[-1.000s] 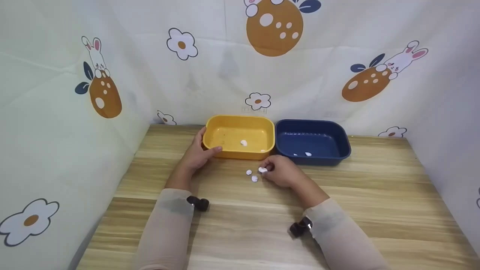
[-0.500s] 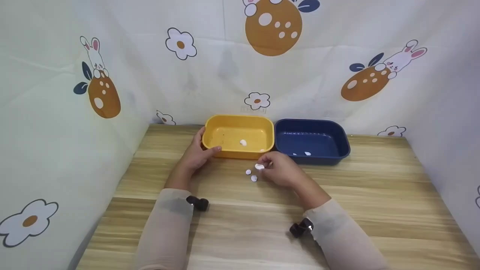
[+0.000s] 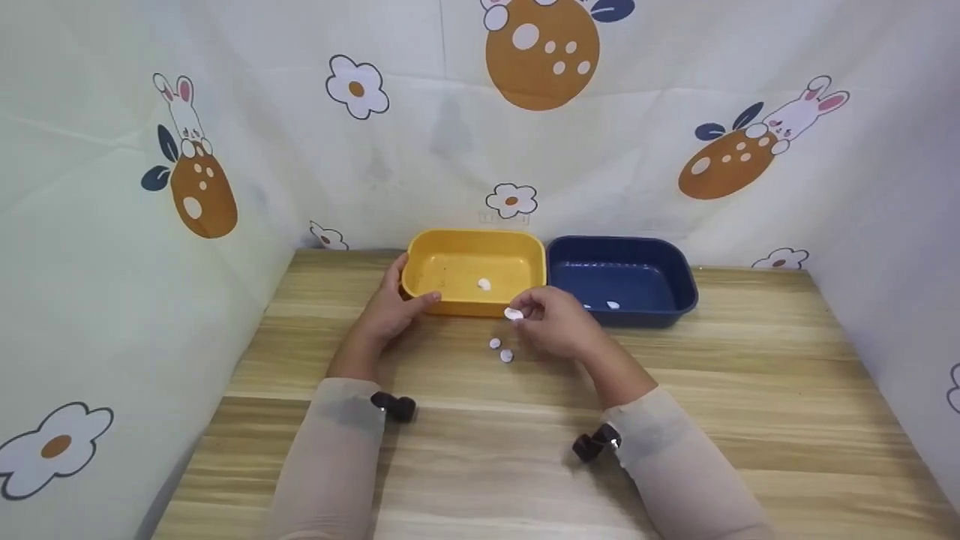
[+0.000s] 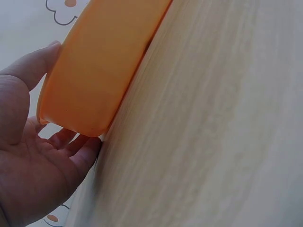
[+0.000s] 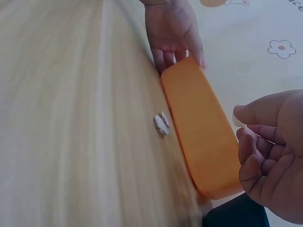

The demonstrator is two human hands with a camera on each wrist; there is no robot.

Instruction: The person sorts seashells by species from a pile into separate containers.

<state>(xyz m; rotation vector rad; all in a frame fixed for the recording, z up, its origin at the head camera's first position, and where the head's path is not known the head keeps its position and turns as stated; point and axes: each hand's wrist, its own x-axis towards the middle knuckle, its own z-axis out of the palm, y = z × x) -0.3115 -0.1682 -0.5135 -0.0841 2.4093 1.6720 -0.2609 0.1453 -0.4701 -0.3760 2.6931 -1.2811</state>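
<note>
My right hand [image 3: 551,322] pinches a small white pebble-like piece [image 3: 514,313] between thumb and fingertips, raised just in front of the yellow tray's [image 3: 420,259] near rim. In the right wrist view that piece [image 5: 238,121] shows only as a sliver at my fingertips, above the yellow tray [image 5: 203,132]. My left hand [image 3: 394,304] holds the yellow tray's left front corner, thumb on the near wall, fingers round the side [image 4: 42,151]. Two more white pieces [image 3: 501,349] lie on the table below my right hand. One white piece [image 3: 484,284] lies inside the yellow tray.
A dark blue tray [image 3: 679,281] stands right of the yellow one, touching it, with small white pieces [image 3: 613,305] inside. Patterned cloth walls close in the wooden table [image 3: 750,390] at the back and both sides. Black wrist cameras [image 3: 589,444] sit on both forearms.
My right hand lifted a white piece off the table and carried it up and slightly left toward the yellow tray's front rim. The left hand stayed on the tray.
</note>
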